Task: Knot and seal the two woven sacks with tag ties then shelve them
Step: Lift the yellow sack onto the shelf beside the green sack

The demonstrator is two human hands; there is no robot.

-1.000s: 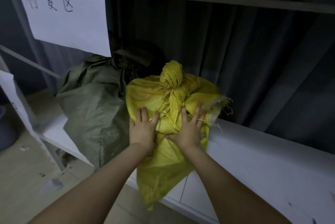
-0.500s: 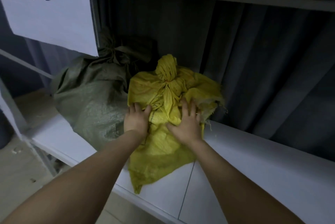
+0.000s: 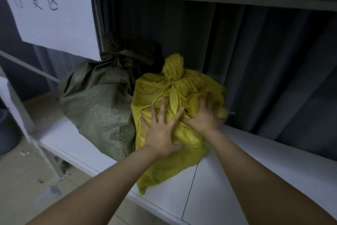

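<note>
Head view, right hand (image 3: 204, 115) blurred on yellow sack (image 3: 175, 100)

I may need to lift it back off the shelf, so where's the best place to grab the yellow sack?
Probably the cinched neck just below the knot atop the yellow sack, reached from the front and above. It stands upright and clear there; the green sack crowds its left.

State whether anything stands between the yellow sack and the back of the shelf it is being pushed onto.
Nothing visible blocks it. The yellow sack has bare shelf beyond it up to the dark curtain; the green sack sits beside it, left.
</note>
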